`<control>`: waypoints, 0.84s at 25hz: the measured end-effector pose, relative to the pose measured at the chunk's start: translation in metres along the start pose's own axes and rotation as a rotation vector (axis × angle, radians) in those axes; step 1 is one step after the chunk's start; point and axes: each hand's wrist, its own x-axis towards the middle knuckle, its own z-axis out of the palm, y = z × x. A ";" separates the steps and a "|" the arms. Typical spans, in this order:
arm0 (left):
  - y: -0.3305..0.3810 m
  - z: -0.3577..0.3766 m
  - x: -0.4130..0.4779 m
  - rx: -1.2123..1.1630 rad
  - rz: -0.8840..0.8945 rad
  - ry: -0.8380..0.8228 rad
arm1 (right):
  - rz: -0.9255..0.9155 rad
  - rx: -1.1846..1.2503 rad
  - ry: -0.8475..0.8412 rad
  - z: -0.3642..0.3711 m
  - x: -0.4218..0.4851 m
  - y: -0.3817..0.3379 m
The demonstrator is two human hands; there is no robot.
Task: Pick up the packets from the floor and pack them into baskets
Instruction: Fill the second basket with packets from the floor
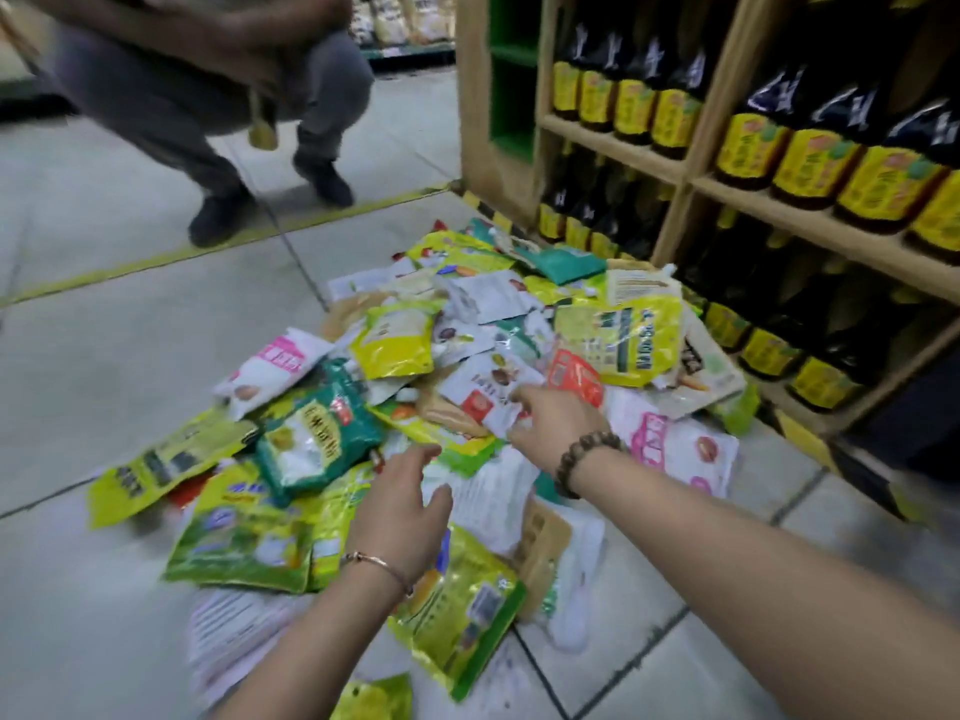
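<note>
A heap of several food packets (395, 345) lies on the grey tiled floor, in yellow, green, white and pink. My left hand (402, 504) hovers over the near side of the heap, fingers spread, just right of a green packet (317, 433). My right hand (553, 420), with a bead bracelet on the wrist, reaches into the middle, its fingertips touching a white packet with a red label (485, 392). Neither hand has a packet lifted. No basket is in view.
A wooden shelf unit (680, 174) full of dark bottles with yellow labels (810, 166) stands right of the heap. Another person crouches at the top left, shoes (223, 215) on the floor beyond a yellow floor line (156, 257).
</note>
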 end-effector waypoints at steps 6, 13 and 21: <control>-0.082 0.019 -0.036 -0.032 -0.282 -0.032 | 0.012 -0.149 -0.288 0.130 -0.010 -0.003; -0.114 0.026 -0.049 -0.214 -0.513 -0.010 | -0.012 -0.216 -0.257 0.161 -0.034 -0.017; -0.117 0.040 -0.058 -0.672 -0.763 0.152 | 0.164 0.788 -0.174 0.157 -0.044 0.024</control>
